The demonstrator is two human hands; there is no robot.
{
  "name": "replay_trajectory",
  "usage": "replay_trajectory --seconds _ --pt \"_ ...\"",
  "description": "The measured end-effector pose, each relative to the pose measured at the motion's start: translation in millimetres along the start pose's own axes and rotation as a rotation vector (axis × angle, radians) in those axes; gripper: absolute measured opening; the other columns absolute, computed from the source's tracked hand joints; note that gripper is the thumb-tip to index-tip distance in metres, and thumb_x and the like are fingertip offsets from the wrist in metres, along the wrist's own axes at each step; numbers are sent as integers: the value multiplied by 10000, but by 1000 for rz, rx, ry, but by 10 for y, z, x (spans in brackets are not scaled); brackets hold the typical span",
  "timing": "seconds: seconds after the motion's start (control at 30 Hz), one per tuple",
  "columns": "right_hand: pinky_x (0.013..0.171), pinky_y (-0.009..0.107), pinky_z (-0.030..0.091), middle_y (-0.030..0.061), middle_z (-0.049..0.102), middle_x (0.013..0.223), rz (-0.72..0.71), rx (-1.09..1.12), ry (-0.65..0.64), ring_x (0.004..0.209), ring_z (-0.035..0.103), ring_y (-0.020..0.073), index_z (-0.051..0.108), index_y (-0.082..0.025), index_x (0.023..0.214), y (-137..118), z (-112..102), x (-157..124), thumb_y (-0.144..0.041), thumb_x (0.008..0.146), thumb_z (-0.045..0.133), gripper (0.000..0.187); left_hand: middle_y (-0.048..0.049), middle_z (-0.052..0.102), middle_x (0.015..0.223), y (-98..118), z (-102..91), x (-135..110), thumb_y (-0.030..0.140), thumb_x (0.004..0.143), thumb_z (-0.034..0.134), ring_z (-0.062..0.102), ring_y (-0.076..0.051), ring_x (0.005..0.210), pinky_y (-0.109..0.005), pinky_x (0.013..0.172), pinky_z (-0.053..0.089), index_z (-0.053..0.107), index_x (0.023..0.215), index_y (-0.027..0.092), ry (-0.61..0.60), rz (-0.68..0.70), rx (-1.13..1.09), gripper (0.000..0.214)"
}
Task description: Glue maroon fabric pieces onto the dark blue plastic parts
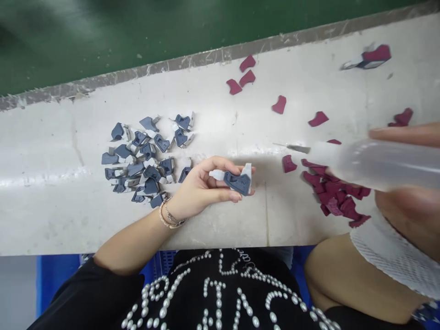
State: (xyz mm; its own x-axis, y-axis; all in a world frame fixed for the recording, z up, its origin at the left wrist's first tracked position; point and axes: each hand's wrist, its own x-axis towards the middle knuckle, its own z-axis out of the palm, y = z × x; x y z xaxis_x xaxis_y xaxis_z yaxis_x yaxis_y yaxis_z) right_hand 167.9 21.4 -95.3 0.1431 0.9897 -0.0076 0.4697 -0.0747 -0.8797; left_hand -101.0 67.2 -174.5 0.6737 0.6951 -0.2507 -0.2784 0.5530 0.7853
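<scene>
My left hand (194,190) pinches a small white plastic part with a dark grey-blue recessed face (237,182), the face turned up. On the right, my right hand (404,204) is wrapped round a translucent squeeze bottle (388,160), blurred by motion. The bottle lies sideways in the air, its thin needle tip (299,149) pointing left toward the held part but apart from it. Below the bottle is a pile of dark red shaped pieces (338,197). A cluster of similar grey-blue and white parts (147,167) lies left of my left hand.
Several loose red pieces (247,79) are scattered on the white tabletop (220,123). At the far right lies a part with a red piece on it (376,55). A green surface (192,27) runs beyond the table's worn back edge. Blue crates (55,279) show below the front edge.
</scene>
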Motion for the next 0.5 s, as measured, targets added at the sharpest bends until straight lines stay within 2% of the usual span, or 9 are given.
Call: replay_trajectory --seconds 0.07,0.13,0.23,0.3,0.4,0.5 --pt "712 372 585 8 643 1005 -112 -9 -18 879 647 143 647 -311 1057 -100 71 92 -338 762 806 336 -23 746 1139 15 21 -20 82 746 809 758 -150 901 -257 813 653 642 1001 230 2 -18 44 339" --pt "758 310 603 -3 646 1019 -129 40 -112 918 655 131 601 -295 1113 -107 226 158 -245 774 785 389 -25 744 1058 32 51 -37 109 726 830 742 -154 950 -236 807 646 653 979 213 3 -37 119 325" --pt "1021 373 550 20 621 1251 -27 121 -327 1188 602 188 577 -280 1228 -11 523 269 -275 829 728 428 -18 707 994 47 92 -47 149 706 850 703 -160 1039 -193 778 627 662 938 197 21 -56 206 303" --pt "1128 410 472 22 589 1333 -15 154 -414 1289 543 195 548 -264 1218 76 703 347 -258 858 674 382 -10 688 982 42 102 -43 167 701 857 698 -132 976 -186 768 617 650 926 189 35 -58 216 306" --pt "1083 385 501 40 569 1381 -21 170 -459 1301 544 174 416 -253 1164 189 896 414 -242 889 604 333 -4 681 1001 15 86 -34 193 717 851 686 -100 901 -211 803 606 628 933 189 44 -55 221 311" --pt "1020 360 536 65 552 1407 -8 151 -502 1253 586 169 361 -249 1142 238 946 412 -271 897 583 331 -17 673 1054 -21 68 -36 243 738 841 672 -115 942 -240 826 592 628 945 191 52 -66 285 301"
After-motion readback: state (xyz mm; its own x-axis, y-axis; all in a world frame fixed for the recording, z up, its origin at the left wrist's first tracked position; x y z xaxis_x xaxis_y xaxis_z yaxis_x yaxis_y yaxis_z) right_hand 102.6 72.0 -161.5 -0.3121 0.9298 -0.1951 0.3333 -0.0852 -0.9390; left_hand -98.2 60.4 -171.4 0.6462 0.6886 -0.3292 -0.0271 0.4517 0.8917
